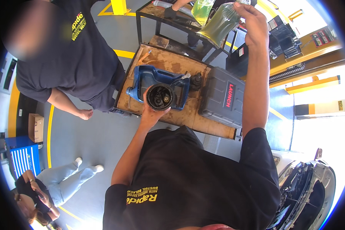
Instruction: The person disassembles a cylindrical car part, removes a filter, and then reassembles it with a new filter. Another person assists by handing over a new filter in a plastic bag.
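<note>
My left hand (154,115) is wrapped round a round, black, cup-shaped part (160,98), held over the blue drain pan (141,78). Its open top faces up, and fittings show inside, dark and wet-looking. My right hand (253,23) is raised at the upper right, pinching the top of a clear plastic bag (221,26) with yellowish liquid in it. The bag hangs tilted beside a second bag of brighter yellow-green liquid (202,12). Right of the pan, a small dark part (196,79) stands on the wooden worktop (188,118).
A grey tool case (223,96) takes up the worktop's right end. Close on the left stands a person in a dark shirt (74,57); another person's hand (180,4) is over the metal table behind. A blue tool cabinet (23,155) and an open-bonneted car (304,191) lie farther off.
</note>
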Available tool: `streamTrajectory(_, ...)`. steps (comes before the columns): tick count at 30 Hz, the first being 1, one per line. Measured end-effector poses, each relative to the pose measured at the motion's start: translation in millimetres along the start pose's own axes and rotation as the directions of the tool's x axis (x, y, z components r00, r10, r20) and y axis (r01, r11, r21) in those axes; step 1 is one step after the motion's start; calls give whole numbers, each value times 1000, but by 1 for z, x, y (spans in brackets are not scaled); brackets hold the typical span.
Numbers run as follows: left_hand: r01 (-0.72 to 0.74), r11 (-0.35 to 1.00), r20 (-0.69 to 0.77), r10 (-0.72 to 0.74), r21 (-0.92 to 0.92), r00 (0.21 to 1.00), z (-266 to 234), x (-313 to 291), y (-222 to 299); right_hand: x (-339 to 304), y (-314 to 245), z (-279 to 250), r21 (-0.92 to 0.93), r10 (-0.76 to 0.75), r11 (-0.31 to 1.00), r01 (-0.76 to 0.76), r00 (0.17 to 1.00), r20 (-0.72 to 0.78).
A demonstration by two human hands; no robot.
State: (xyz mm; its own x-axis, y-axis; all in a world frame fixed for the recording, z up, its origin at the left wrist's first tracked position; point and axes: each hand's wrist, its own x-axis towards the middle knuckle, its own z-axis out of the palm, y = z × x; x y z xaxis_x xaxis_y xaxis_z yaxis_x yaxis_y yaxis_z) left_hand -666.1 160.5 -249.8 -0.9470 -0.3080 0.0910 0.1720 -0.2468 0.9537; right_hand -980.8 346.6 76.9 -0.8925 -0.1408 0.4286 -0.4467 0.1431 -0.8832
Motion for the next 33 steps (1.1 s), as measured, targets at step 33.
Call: streamTrajectory(33, -311, 922, 10, 317, 230, 948, -1, -1, 5, -36, -14, 3, -133, -113, 983, 131, 985, 130)
